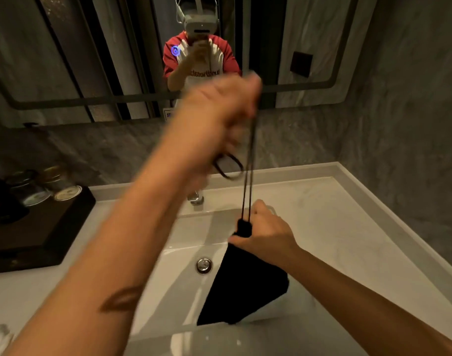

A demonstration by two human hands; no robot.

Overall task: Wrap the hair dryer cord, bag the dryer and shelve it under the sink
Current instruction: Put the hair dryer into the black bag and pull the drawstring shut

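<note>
A black drawstring bag [245,289] hangs over the white sink basin [183,283], bulging with something inside that I cannot see. My right hand [266,232] pinches the gathered neck of the bag. Two taut black drawstrings [248,176] run straight up from the neck to my left hand [214,119], which is raised, blurred and closed around them. A loop of the string [228,168] dangles below that hand. The hair dryer itself is not visible.
A round chrome drain [203,265] sits in the basin and a chrome tap [195,197] stands behind it. A dark tray [32,227] with jars and cups is on the left of the pale counter [330,214]. A mirror [65,60] fills the wall ahead.
</note>
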